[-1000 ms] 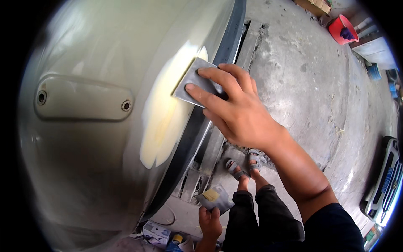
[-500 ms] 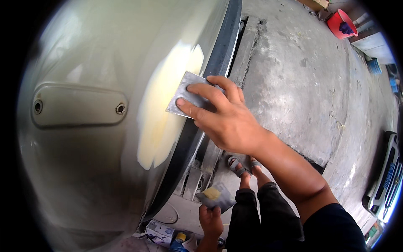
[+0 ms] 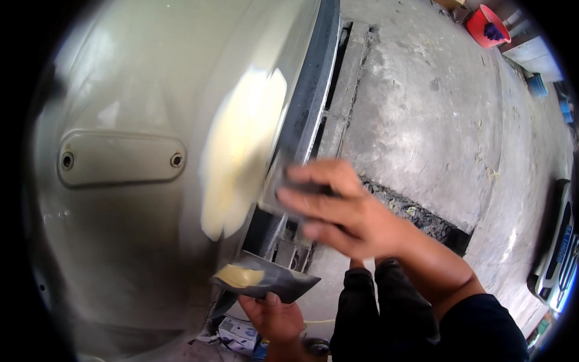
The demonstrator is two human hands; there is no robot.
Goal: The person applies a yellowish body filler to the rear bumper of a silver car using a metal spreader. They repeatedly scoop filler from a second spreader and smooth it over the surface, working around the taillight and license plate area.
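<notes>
My right hand [image 3: 353, 211] grips a thin grey metal spreader [image 3: 274, 184], blurred by motion, at the dark trim edge of a greenish-beige vehicle body panel [image 3: 126, 241]. On that panel, just left of the spreader, lies a long cream-yellow patch of filler [image 3: 241, 145] with a ragged outline and a notch at its lower end. Lower down, my left hand [image 3: 274, 317] pinches a grey mixing plate [image 3: 289, 282] from beneath, its thumb on the near edge. A dab of yellow putty [image 3: 241, 277] sits on the plate's left part. The two tools are apart.
An oblong recess [image 3: 120, 160] with two round holes marks the panel at left. Right of it, the concrete floor [image 3: 428, 108] has a slot and a broken gap. A red bucket [image 3: 482, 30] stands far right, a car's front [image 3: 558, 247] at the right edge, a box [image 3: 238, 335] below.
My right hand has pulled the spreader down and off the filler patch to the trim. My left hand has risen leftward with the mixing plate, closer to the panel and the spreader.
</notes>
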